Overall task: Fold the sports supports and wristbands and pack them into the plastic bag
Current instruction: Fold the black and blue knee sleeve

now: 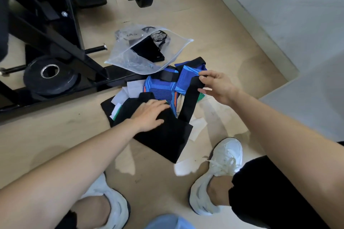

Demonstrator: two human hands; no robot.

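A pile of sports supports lies on the floor in front of me. My left hand (149, 115) presses flat on a large black support (167, 135). A black strap (189, 102) runs up from that support, and my right hand (216, 85) pinches its upper end between thumb and fingers. Behind the strap lie blue knitted supports (162, 87) with black bands. The clear plastic bag (130, 57) lies open beyond the pile, with a black folded piece (149, 48) partly inside it.
A black and yellow weight machine frame (55, 39) with weight plates (48, 78) stands at the left. White paper slips (197, 128) lie scattered around the pile. My two white shoes (219, 173) stand near the bottom. A grey wall (279, 5) runs along the right.
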